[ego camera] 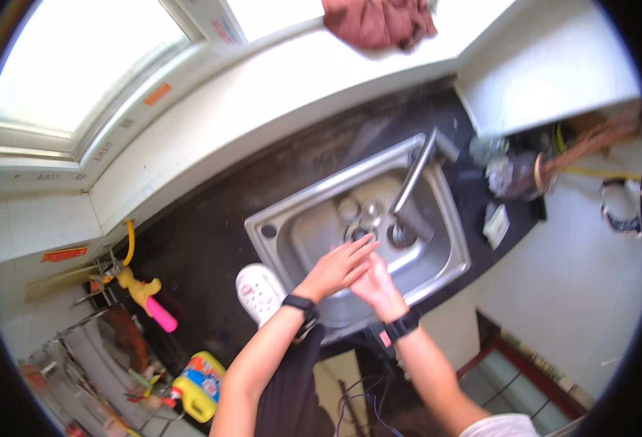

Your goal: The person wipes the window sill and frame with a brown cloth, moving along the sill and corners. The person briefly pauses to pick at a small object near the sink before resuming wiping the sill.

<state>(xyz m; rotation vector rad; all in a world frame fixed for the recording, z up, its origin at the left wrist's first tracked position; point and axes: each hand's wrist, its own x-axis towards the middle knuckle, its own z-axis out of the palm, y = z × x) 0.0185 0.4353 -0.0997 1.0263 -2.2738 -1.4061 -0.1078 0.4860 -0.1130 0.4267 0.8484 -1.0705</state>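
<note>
Over the front of a stainless steel sink, my left hand lies across the fingers and palm of my right hand. Both hands touch each other, fingers extended, with no object visible between them. The right palm is turned upward. Just beyond the fingertips, a few small round items, seemingly glass or metal, sit on the sink floor near the dark drain. The metal faucet reaches over the basin from the back right. A white clog shoe is on the dark counter left of the sink.
A yellow detergent bottle is at the lower left. A pink-handled item hangs or lies near the yellow pipe. Right of the sink are a small white packet and a glass vase with brown stems. Reddish cloth lies on the sill.
</note>
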